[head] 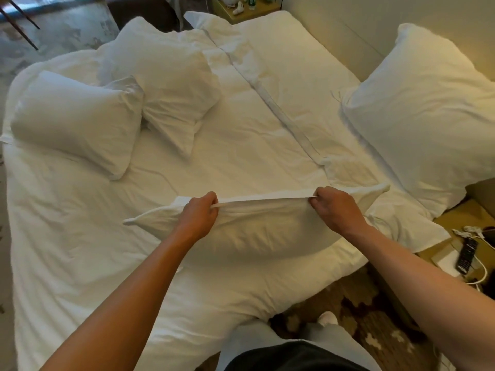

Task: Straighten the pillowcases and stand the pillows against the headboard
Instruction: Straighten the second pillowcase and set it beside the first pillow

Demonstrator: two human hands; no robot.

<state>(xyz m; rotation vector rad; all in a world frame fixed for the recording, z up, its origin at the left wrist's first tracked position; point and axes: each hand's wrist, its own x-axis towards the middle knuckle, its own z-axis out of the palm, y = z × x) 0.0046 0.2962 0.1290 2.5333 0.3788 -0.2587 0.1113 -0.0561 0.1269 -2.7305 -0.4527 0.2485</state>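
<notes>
A white pillow (262,231) lies across the near edge of the bed, in front of me. My left hand (199,214) pinches the pillowcase's open hem on the left, and my right hand (334,207) pinches the same hem on the right, so the edge is stretched taut between them. One white pillow (426,113) stands leaning against the pale headboard (348,30) at the right. Two more white pillows lie flat at the left, one near the bed's left edge (77,121) and one behind it (171,84).
The bed (80,236) is covered by a rumpled white duvet with a folded band running down its middle. A nightstand (460,253) at the right holds a remote, cables and a white box. Another cluttered nightstand (241,6) stands at the top. Patterned carpet lies under my feet.
</notes>
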